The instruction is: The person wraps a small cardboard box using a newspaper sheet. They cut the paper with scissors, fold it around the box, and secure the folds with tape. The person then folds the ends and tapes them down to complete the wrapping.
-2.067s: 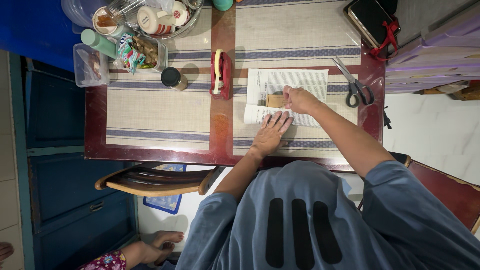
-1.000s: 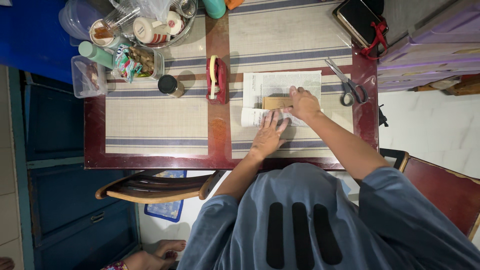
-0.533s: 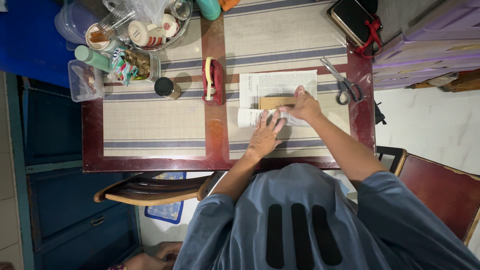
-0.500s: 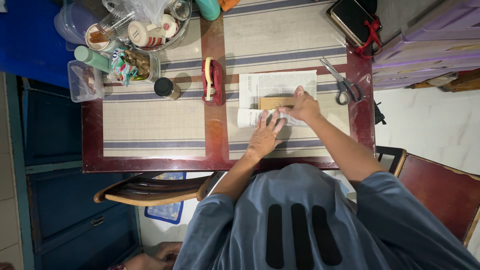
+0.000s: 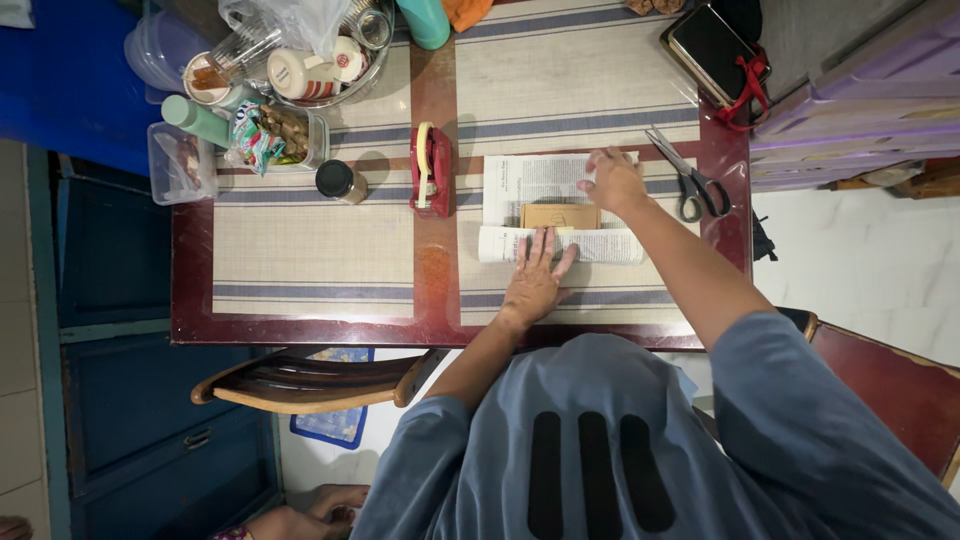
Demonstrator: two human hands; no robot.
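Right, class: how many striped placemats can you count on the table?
2. One placemat lies on the table's left half, with the jars and containers at its far edge. The other placemat lies on the right half, under the newspaper sheet and both hands.

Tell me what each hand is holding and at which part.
The left hand presses flat on the near folded edge of the newspaper sheet. The right hand rests on its far right edge; whether it grips cannot be told.

Single head-worn view, looking steeply down from moderate height onto the dark red wooden table (image 5: 190, 270) and the wearer's own torso.
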